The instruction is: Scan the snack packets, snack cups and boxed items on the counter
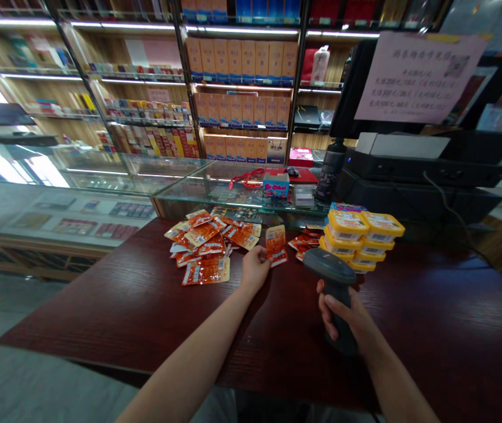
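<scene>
My left hand [255, 267] pinches a small orange snack packet [276, 244] and holds it upright above the dark wooden counter [114, 311]. My right hand [347, 320] is wrapped round the handle of a grey barcode scanner [332, 270], whose head points toward the packet. A loose pile of the same orange packets [204, 244] lies left of my left hand, and a few more packets [303, 242] lie behind the scanner. Stacked yellow-lidded tubs [363, 238] stand just right of the scanner.
A glass display case [180, 191] runs behind the counter, with a small blue box [276, 185] and a red lanyard on it. A black till with a monitor and a pink notice [418, 76] stands at the right. Shelves of boxed goods fill the back wall.
</scene>
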`<state>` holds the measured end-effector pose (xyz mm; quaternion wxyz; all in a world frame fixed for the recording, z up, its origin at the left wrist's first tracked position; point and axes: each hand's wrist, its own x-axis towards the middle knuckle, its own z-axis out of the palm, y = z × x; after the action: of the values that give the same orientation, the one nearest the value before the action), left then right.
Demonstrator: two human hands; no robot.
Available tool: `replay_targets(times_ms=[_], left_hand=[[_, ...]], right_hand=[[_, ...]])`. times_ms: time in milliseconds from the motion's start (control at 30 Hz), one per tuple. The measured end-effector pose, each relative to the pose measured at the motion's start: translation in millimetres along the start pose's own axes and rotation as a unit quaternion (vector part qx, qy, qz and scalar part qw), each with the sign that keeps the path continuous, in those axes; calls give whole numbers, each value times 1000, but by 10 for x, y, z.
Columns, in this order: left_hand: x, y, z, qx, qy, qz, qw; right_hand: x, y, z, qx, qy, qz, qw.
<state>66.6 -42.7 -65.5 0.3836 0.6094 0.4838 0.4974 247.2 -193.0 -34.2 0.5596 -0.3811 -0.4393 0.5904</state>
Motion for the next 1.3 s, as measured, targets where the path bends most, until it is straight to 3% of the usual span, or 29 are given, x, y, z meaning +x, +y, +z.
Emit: replay_targets(times_ms=[200,333,500,567,667,733,867,933,1067,1300], left_hand=[[0,-24,13,-4,3,6,1000],[31,60,-40,-52,-24,-57,997],[92,210,-327,-51,-37,-172,983],[110,241,-498,-9,-63,-181,981],[112,272,-750,128,-82,-120,981],[76,302,-871,256,-62,-38,964],[-102,362,-903,464,2,139,875],[-203,364,-829,496,-23,184,848],[-305,315,-656,521,-128,200,820],[-247,282,-659,617,-101,155,765]], right_hand=[[19,3,-21,-11,-2,-16,1000],[30,12,-29,-9,9,-14,1000],[35,20,-22,-11,21,-16,1000],[31,16,-13,-10,22,-20,1000],[15,1,5,-8,22,-19,1000],[2,-10,14,-3,22,-13,1000],[-12,-19,8,1,12,-11,1000],[-11,-13,-2,-1,8,-16,1000],[-4,5,-18,-4,13,-18,1000],[2,24,-36,0,16,-12,1000]])
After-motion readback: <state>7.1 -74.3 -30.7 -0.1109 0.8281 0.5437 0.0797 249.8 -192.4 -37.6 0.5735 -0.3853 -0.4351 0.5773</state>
